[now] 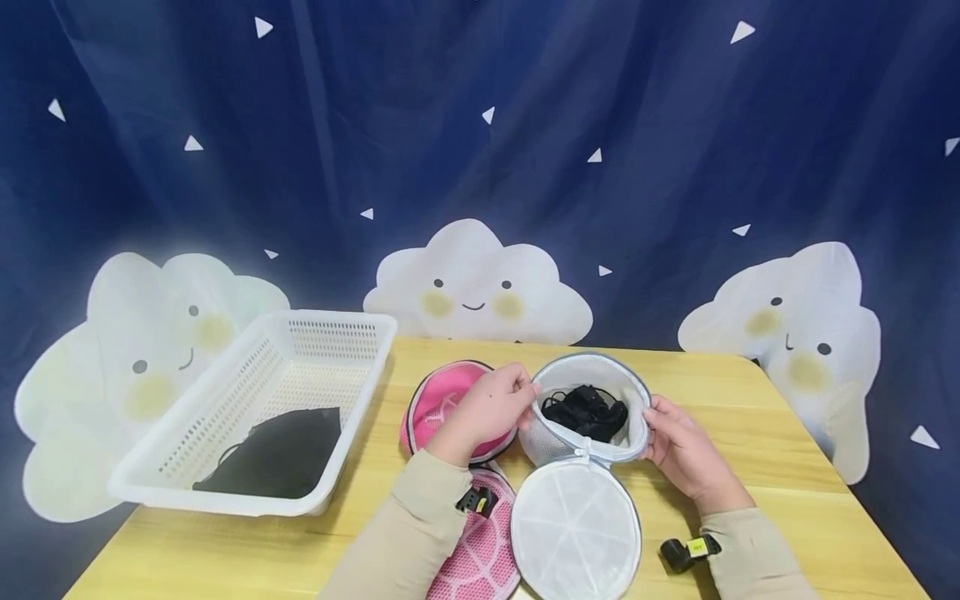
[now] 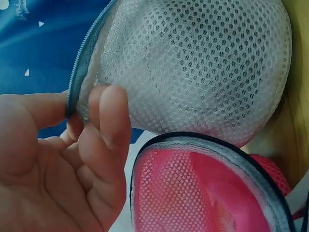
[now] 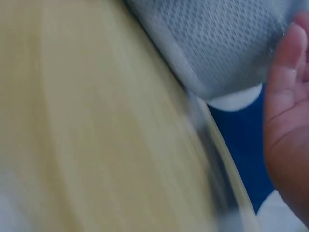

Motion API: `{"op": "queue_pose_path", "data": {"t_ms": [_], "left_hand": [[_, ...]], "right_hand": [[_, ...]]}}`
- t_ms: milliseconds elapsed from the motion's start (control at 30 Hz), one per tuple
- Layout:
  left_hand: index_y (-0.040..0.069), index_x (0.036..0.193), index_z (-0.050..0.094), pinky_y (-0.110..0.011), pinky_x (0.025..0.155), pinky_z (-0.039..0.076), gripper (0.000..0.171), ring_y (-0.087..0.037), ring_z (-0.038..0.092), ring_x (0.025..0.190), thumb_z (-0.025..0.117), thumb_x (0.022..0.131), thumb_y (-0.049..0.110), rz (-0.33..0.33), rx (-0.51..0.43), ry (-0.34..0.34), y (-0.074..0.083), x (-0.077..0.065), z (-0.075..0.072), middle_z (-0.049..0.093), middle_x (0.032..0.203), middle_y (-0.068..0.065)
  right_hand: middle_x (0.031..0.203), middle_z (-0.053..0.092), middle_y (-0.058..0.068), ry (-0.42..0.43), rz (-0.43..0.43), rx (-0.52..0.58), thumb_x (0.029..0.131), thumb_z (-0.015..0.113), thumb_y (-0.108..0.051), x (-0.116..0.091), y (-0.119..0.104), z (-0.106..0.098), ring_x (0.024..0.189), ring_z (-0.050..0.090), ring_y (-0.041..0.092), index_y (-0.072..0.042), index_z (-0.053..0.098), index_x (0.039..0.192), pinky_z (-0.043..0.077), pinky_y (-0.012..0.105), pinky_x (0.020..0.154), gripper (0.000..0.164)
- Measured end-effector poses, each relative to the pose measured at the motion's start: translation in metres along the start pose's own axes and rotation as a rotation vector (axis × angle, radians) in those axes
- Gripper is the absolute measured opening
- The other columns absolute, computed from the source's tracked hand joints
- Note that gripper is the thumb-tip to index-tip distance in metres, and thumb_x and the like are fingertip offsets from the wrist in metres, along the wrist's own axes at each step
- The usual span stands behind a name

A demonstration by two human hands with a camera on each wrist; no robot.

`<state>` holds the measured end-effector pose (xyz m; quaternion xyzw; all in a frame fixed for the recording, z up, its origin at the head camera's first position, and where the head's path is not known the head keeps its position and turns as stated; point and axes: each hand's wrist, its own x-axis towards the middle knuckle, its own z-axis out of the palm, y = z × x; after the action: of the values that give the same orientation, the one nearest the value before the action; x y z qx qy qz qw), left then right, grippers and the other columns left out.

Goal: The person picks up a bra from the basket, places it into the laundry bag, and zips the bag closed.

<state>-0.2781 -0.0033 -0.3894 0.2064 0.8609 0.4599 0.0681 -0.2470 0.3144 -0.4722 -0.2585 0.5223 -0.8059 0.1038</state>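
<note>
A round white mesh laundry bag (image 1: 536,437) stands with its zippered top unfastened, its round lid (image 1: 576,529) folded down toward the front. Inside lies a bunched black garment (image 1: 587,412) with thin straps. My left hand (image 1: 491,408) pinches the bag's left rim between thumb and fingers; the left wrist view shows the blue-grey zipper edge (image 2: 79,72) in that pinch. On the opposite side, my right hand (image 1: 686,446) grips the right rim. A pink mesh laundry bag (image 1: 435,404), unzipped too, sits under and behind my left hand, with its lid (image 1: 480,546) partly covered by my left sleeve.
At the left, a white plastic basket (image 1: 330,450) with slotted walls holds a black cloth piece (image 1: 281,454). The wooden table (image 1: 742,408) ends at a dark blue curtain (image 1: 660,208) printed with clouds. Each wrist wears a small black camera (image 1: 686,552).
</note>
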Motion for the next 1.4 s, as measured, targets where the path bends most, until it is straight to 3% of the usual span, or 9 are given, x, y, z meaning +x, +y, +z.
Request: {"op": "queue_pose_path", "data": {"t_ms": [267,467,533,667,767,900,1067,1233,1400], "left_hand": [[0.016,0.088,0.052,-0.033,0.063,0.05,0.022,-0.012,0.064,0.059,0.062,0.102,0.031,0.029,0.116,0.005,0.0,-0.004,0.0,0.064,0.065,0.004],[0.021,0.075,0.054,-0.03,0.062,0.046,0.033,-0.009,0.057,0.061,0.059,0.102,0.041,0.08,0.331,-0.022,0.007,-0.013,-0.009,0.058,0.06,0.008],[0.022,0.072,0.055,-0.03,0.058,0.045,0.036,-0.01,0.055,0.06,0.058,0.101,0.043,0.097,0.387,-0.061,0.011,-0.016,-0.012,0.056,0.06,0.009],[0.022,0.07,0.06,-0.03,0.057,0.044,0.034,-0.01,0.054,0.056,0.061,0.098,0.042,0.094,0.417,-0.211,0.018,-0.023,-0.014,0.054,0.057,0.008],[0.021,0.068,0.061,-0.026,0.059,0.043,0.033,-0.008,0.051,0.055,0.066,0.095,0.04,0.11,0.448,-0.326,0.021,-0.025,-0.012,0.049,0.052,0.009],[0.02,0.059,0.054,-0.023,0.056,0.038,0.04,-0.005,0.041,0.054,0.072,0.092,0.035,0.167,0.499,-0.423,0.025,-0.026,-0.007,0.038,0.052,0.012],[0.021,0.059,0.052,-0.023,0.055,0.037,0.04,-0.004,0.042,0.056,0.075,0.09,0.031,0.201,0.513,-0.482,0.027,-0.028,-0.003,0.038,0.053,0.013],[0.021,0.061,0.055,-0.021,0.059,0.04,0.036,-0.004,0.046,0.059,0.073,0.091,0.029,0.249,0.519,-0.534,0.025,-0.025,0.001,0.043,0.056,0.013],[0.022,0.066,0.062,-0.02,0.063,0.043,0.029,-0.002,0.052,0.061,0.072,0.092,0.026,0.273,0.514,-0.571,0.023,-0.024,0.004,0.053,0.061,0.012]], "right_hand": [[0.089,0.069,0.001,-0.013,0.102,-0.148,0.11,0.028,-0.006,-0.007,-0.012,-0.007,0.073,0.066,0.011,-0.008,0.058,0.111,0.055,0.026,0.067,0.03],[0.089,0.068,0.003,-0.062,0.137,-0.226,0.112,0.027,-0.011,-0.01,-0.018,-0.013,0.074,0.066,0.012,-0.008,0.061,0.111,0.056,0.028,0.066,0.034],[0.089,0.068,0.004,-0.089,0.156,-0.245,0.112,0.025,-0.012,-0.011,-0.02,-0.015,0.075,0.067,0.014,-0.006,0.062,0.111,0.056,0.029,0.066,0.037],[0.09,0.069,0.013,-0.188,0.239,-0.296,0.111,0.025,-0.009,-0.015,-0.024,-0.017,0.075,0.069,0.017,0.003,0.061,0.113,0.057,0.032,0.064,0.038],[0.094,0.07,0.022,-0.29,0.327,-0.362,0.109,0.032,-0.005,-0.017,-0.026,-0.014,0.074,0.071,0.018,0.009,0.061,0.112,0.058,0.035,0.062,0.032],[0.088,0.069,0.027,-0.387,0.402,-0.417,0.104,0.044,-0.002,-0.016,-0.025,-0.005,0.071,0.071,0.018,0.011,0.064,0.099,0.059,0.041,0.062,0.024],[0.084,0.068,0.027,-0.462,0.377,-0.419,0.099,0.05,0.002,-0.015,-0.023,-0.001,0.071,0.072,0.032,0.006,0.064,0.087,0.059,0.047,0.059,0.019],[0.088,0.069,0.026,-0.554,0.324,-0.363,0.096,0.049,0.008,-0.015,-0.021,-0.006,0.075,0.071,0.037,0.006,0.069,0.1,0.058,0.05,0.056,0.02],[0.088,0.07,0.026,-0.581,0.304,-0.337,0.096,0.048,0.01,-0.015,-0.021,-0.005,0.075,0.071,0.038,0.005,0.07,0.111,0.057,0.052,0.056,0.028]]}}
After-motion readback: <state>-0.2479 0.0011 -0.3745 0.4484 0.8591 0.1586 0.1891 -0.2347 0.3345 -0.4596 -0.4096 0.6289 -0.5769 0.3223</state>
